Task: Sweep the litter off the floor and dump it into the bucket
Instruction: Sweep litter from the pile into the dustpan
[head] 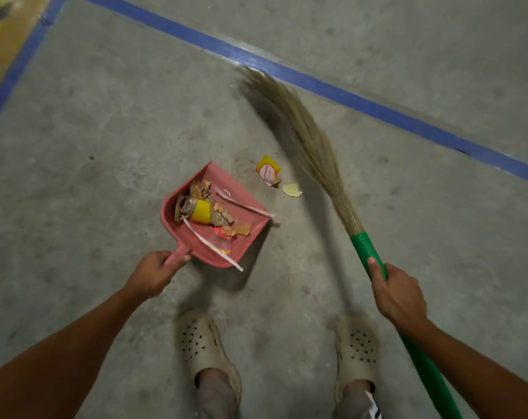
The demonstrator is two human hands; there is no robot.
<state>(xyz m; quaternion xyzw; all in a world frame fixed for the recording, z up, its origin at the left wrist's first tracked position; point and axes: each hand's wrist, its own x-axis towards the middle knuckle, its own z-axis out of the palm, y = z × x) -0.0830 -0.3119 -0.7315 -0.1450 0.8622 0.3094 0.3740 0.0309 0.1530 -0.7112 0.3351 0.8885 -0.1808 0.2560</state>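
Litter [208, 213] loads my dustpan [252, 217]; left hand [154, 273] grips its handle [178, 256], right hand [399, 294] the broom [309, 146], blurred, perhaps swinging; it could scatter the wrapper [268, 170].

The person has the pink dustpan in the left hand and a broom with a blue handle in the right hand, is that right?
Almost. The broom has a green handle, not a blue one, as the head view shows. The left hand does hold the pink dustpan, and the right hand the broom.
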